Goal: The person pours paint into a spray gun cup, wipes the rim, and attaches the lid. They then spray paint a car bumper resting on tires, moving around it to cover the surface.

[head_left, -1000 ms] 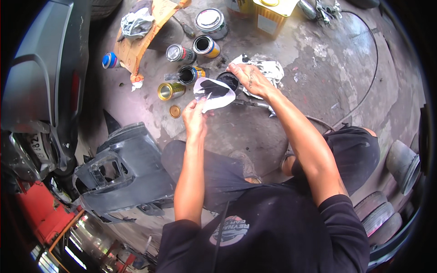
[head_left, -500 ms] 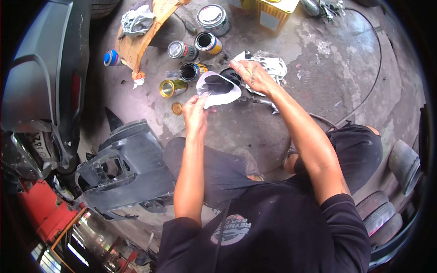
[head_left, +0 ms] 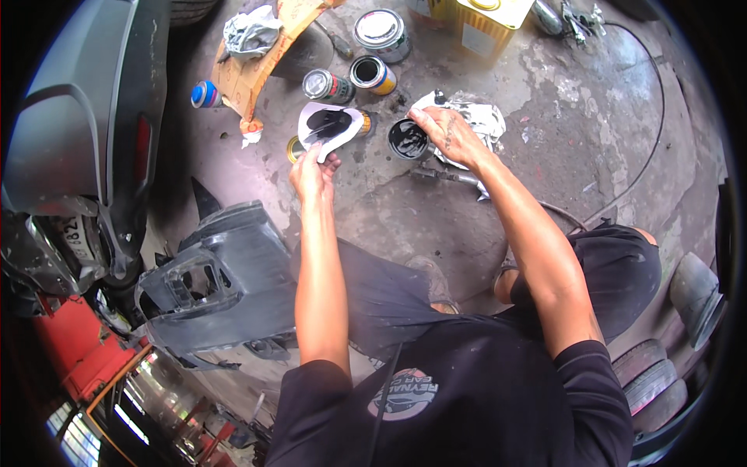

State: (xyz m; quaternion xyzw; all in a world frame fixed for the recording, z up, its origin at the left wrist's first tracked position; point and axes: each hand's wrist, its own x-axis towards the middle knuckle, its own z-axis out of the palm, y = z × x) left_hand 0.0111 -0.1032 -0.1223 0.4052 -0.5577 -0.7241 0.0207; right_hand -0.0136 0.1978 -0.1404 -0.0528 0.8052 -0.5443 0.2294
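Note:
A white paper strainer (head_left: 349, 138), with a pool of black paint on it, is pinched at its lower edge by my left hand (head_left: 313, 173). Behind it, the strainer hides most of a gold tin (head_left: 293, 149) and of a paint can with a yellow label (head_left: 366, 122). My right hand (head_left: 451, 138) grips the rim of a round dark cup (head_left: 408, 140), whose inside is coated with wet black paint. Just below the cup lies a metal spray gun (head_left: 447, 176) joined to a hose. A crumpled, black-stained white cloth (head_left: 484, 123) rests beyond my right hand.
Farther off stand an open can of black paint (head_left: 366, 70), closed tins (head_left: 327, 86), a large lidded can (head_left: 381, 33) and a yellow square canister (head_left: 484, 35). A grey car bumper (head_left: 226, 272) lies at left, near a torn cardboard piece (head_left: 257, 74). Tires (head_left: 650, 381) sit at right.
My left hand has carried the strainer leftward, off the cup, and over the tins. The cup's black inside now shows fully. My right hand keeps its hold on the rim.

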